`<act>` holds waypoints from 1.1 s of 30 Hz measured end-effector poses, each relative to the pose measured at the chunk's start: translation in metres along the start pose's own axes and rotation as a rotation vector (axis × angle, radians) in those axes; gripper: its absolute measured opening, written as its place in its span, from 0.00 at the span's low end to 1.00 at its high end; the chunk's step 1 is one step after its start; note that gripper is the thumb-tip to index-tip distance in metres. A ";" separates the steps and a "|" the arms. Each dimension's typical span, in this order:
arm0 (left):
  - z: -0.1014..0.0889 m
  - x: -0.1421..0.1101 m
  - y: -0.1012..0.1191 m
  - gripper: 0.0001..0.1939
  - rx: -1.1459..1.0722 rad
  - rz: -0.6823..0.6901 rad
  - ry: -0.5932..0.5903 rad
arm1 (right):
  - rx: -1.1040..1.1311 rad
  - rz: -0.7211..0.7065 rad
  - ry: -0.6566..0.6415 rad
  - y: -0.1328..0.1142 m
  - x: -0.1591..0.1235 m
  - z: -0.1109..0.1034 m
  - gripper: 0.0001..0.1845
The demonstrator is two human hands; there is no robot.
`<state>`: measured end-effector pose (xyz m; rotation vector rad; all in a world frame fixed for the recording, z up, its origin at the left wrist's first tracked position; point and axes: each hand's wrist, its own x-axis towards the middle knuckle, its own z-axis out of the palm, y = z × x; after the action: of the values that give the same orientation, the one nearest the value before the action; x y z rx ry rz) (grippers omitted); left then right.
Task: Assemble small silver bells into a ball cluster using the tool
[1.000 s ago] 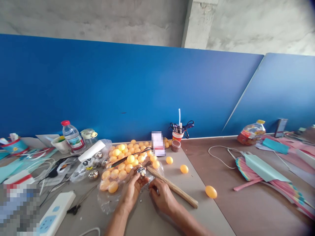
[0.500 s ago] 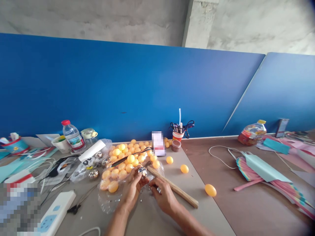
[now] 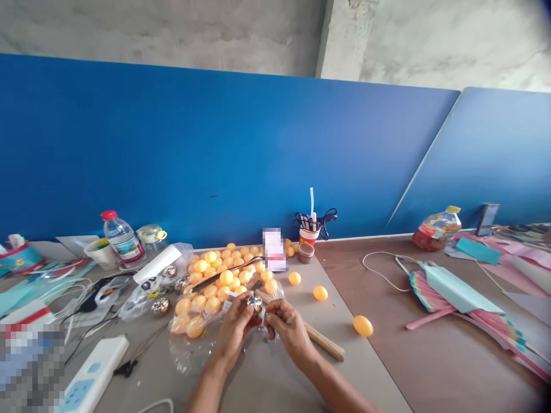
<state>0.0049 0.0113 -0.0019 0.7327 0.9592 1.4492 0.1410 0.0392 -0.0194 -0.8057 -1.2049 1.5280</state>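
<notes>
The left hand's [image 3: 235, 327] grip holds a shiny ball [image 3: 255, 304] above the desk [image 3: 258, 384]; the right hand's [image 3: 289, 327] is pinched narrow just beside it, contents unclear.

Grey-brown desk [image 3: 387, 355] | on it: orange balls [image 3: 363, 326], white power strip [image 3: 95, 373], wooden-handled tool [image 3: 325, 339], apparently a hammer

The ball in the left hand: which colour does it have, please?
The ball is shiny silver, seen best in the head view, between the fingertips.
</notes>
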 end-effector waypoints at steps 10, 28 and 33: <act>0.001 -0.002 -0.002 0.19 0.044 -0.011 -0.016 | -0.082 0.016 -0.010 -0.008 -0.001 -0.001 0.09; -0.001 -0.001 -0.010 0.21 0.067 0.014 -0.044 | 0.026 0.113 -0.020 -0.009 -0.002 -0.003 0.13; -0.001 0.000 -0.012 0.22 0.096 0.031 -0.010 | 0.036 0.123 0.020 -0.008 -0.003 -0.001 0.15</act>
<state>0.0093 0.0104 -0.0128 0.8274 1.0188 1.4333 0.1451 0.0372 -0.0120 -0.8826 -1.1275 1.6331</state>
